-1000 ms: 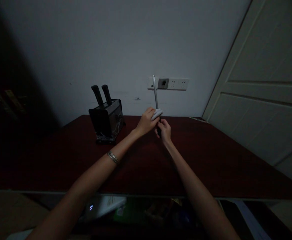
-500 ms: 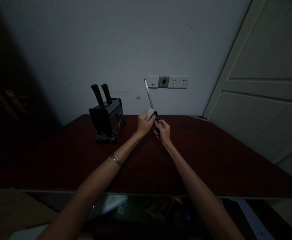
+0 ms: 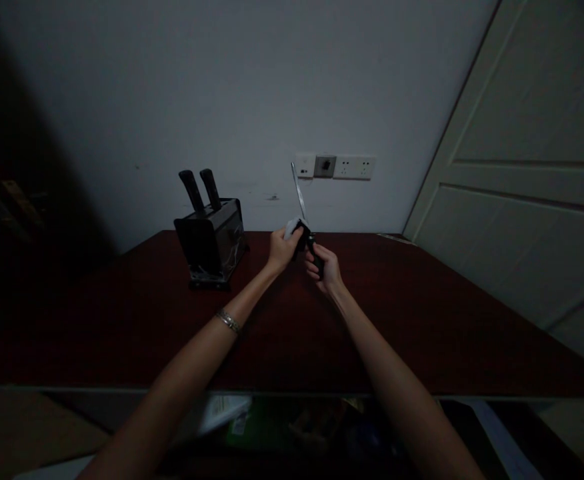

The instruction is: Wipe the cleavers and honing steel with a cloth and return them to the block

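Note:
Above the dark red table [image 3: 422, 333], my right hand [image 3: 323, 265] is closed round the black handle of a knife [image 3: 299, 193]. Its thin blade points up and a little left. My left hand [image 3: 282, 248] is closed on a small white cloth [image 3: 291, 228], pressed against the base of the blade just above the handle. A bracelet [image 3: 229, 322] sits on my left wrist. Both hands hover over the middle of the table, close together.
A black knife block [image 3: 212, 243] with two black-handled knives stands on the table to the left. A strip of wall sockets [image 3: 335, 167] runs along the wall behind. A pale door [image 3: 522, 167] is at the right. The room is dim.
The knife blade has tilted from nearly upright to leaning left. My left hand with the cloth slid down the blade to its base and shifted slightly left.

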Motion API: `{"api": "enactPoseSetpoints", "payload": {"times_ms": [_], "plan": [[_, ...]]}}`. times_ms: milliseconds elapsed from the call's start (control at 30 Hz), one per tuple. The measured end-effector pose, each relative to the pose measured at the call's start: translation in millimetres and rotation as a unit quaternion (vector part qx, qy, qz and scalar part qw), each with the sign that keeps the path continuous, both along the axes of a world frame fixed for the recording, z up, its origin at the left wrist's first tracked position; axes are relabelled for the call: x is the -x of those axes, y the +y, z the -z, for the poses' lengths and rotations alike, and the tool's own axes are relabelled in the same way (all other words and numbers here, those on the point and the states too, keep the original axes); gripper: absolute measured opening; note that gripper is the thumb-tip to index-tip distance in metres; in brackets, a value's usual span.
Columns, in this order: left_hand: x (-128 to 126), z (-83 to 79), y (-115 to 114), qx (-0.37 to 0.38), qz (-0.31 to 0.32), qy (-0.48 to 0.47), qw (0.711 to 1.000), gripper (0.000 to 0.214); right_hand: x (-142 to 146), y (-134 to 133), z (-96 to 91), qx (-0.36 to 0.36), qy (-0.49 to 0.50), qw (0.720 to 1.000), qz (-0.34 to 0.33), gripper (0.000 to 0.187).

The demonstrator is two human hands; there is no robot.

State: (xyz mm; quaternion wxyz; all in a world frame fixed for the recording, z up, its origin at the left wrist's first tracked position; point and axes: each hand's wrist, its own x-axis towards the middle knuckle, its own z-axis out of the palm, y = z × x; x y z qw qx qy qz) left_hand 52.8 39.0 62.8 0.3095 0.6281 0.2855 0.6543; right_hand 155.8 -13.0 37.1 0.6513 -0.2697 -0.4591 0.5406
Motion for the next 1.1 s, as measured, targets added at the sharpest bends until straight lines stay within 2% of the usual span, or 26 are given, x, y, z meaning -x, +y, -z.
{"api": "enactPoseSetpoints", "payload": {"times_ms": [167, 333, 433, 667, 833, 933, 1100], "plan": [[8.2, -1.5, -1.4, -0.071, -0.03, 0.082, 0.994, 0.021, 1.6, 9.1, 5.9, -0.011, -0.043, 0.997, 0.064, 0.029], [12.2, -5.7, -7.1, -0.2, -0.083, 0.165, 0.962, 0.014, 6.0, 15.3, 10.3, -0.032, -0.102, 0.984, 0.14, 0.033], [9.0, -3.7, -7.9, -0.242, -0.095, 0.18, 0.949, 0.013, 5.8, 13.8, 11.7, -0.046, -0.134, 0.972, 0.188, 0.031], [0.1, 5.5, -6.1, -0.298, -0.111, 0.218, 0.923, 0.004, 0.8, 4.2, 11.0, -0.105, -0.216, 0.922, 0.304, 0.017], [-3.3, 6.9, -7.2, -0.291, -0.131, 0.2, 0.926, 0.004, 1.5, 5.9, 10.4, -0.115, -0.24, 0.904, 0.334, 0.011], [-6.7, 8.5, -7.2, -0.273, -0.135, 0.155, 0.94, 0.003, 1.0, 9.8, 10.4, -0.103, -0.205, 0.915, 0.331, 0.019], [-6.9, 8.1, -8.0, -0.245, -0.133, 0.114, 0.953, 0.008, 3.1, 11.8, 9.8, -0.051, -0.117, 0.96, 0.248, 0.026]]}}
